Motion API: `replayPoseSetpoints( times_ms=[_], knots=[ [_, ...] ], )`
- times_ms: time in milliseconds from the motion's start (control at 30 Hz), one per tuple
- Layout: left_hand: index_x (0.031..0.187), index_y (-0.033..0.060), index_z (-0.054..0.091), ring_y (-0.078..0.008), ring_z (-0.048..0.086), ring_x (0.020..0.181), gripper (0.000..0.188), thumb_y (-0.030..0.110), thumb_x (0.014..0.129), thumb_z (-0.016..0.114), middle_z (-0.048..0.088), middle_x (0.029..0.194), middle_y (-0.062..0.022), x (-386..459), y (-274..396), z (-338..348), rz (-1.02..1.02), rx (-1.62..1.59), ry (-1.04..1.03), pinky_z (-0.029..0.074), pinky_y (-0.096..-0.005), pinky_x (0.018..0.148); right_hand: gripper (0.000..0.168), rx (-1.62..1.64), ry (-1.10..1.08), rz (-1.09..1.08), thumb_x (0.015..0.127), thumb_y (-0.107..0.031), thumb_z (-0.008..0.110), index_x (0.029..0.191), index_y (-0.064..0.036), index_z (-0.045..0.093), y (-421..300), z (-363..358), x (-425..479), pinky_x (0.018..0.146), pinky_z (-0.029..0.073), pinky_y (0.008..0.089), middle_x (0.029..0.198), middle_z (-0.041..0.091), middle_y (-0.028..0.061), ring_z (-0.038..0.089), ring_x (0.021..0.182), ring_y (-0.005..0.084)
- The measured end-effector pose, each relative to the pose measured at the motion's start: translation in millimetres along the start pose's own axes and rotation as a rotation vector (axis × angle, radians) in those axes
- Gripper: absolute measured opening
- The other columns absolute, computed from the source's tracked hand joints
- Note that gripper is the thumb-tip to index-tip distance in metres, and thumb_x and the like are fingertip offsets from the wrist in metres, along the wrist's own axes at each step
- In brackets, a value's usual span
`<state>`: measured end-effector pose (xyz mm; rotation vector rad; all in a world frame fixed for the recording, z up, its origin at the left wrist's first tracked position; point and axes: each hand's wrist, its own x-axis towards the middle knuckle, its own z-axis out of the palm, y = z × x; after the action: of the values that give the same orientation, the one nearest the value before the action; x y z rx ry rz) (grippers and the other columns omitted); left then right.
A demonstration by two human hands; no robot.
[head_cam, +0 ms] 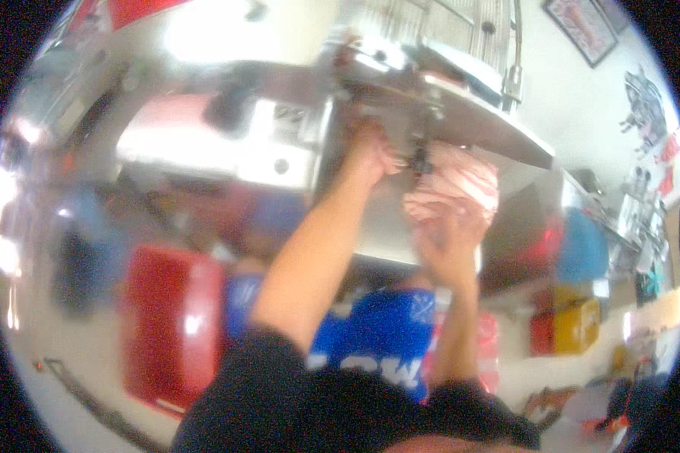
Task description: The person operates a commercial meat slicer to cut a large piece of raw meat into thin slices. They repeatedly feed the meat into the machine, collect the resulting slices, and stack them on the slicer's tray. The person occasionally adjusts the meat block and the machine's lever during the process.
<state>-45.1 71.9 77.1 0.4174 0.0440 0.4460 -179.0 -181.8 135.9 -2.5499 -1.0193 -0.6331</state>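
Note:
My right hand grips the lower side of a slab of raw, streaked meat over a metal work surface. Just left of the meat is my left hand, its fingers curled beside a dark part of what looks like a metal machine. Blur hides whether the left fingers hold anything. The meat lies against that dark part or very close to it; contact cannot be made out.
A white and metal appliance stands to the left, above a red container. A metal shelf or plate juts out at upper right. Blue containers and a yellow box are at right.

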Motion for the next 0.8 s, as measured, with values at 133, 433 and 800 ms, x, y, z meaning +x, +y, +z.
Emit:
replayPoseSetpoints(
  times_ms=[133, 433, 800],
  knots=[
    [0.120, 0.0182, 0.052, -0.0143, 0.051, 0.070, 0.015, 0.021, 0.105, 0.051, 0.052, 0.087, -0.0001, -15, -16, 29, 0.060, 0.055, 0.086, 0.046, -0.0324, 0.060, 0.052, -0.064, 0.054, 0.075, 0.082, -0.044, 0.074, 0.124, -0.016, 0.063, 20, 0, -21, 0.113, 0.022, 0.0646, 0.143, 0.043, 0.0260, 0.035, 0.137, 0.0488],
    [0.131, 0.0158, 0.052, -0.0176, 0.057, 0.092, 0.028, 0.031, 0.109, 0.043, 0.056, 0.105, -0.0034, -4, 8, 28, 0.017, 0.307, 0.043, 0.050, -0.0396, 0.082, 0.048, -0.038, -0.010, 0.135, 0.082, -0.047, 0.074, 0.119, -0.017, 0.067, 18, 3, -24, 0.119, 0.011, 0.0691, 0.150, 0.040, 0.0298, 0.026, 0.143, 0.0557],
    [0.124, 0.0150, 0.057, -0.0179, 0.064, 0.088, 0.026, 0.029, 0.103, 0.059, 0.066, 0.109, -0.0051, -12, -16, 30, -0.133, 0.317, -0.142, 0.053, -0.0338, 0.074, 0.049, -0.111, 0.064, 0.187, 0.082, -0.046, 0.075, 0.118, -0.013, 0.066, 26, 3, -36, 0.116, 0.019, 0.0678, 0.142, 0.045, 0.0315, 0.033, 0.140, 0.0505]
  ],
)
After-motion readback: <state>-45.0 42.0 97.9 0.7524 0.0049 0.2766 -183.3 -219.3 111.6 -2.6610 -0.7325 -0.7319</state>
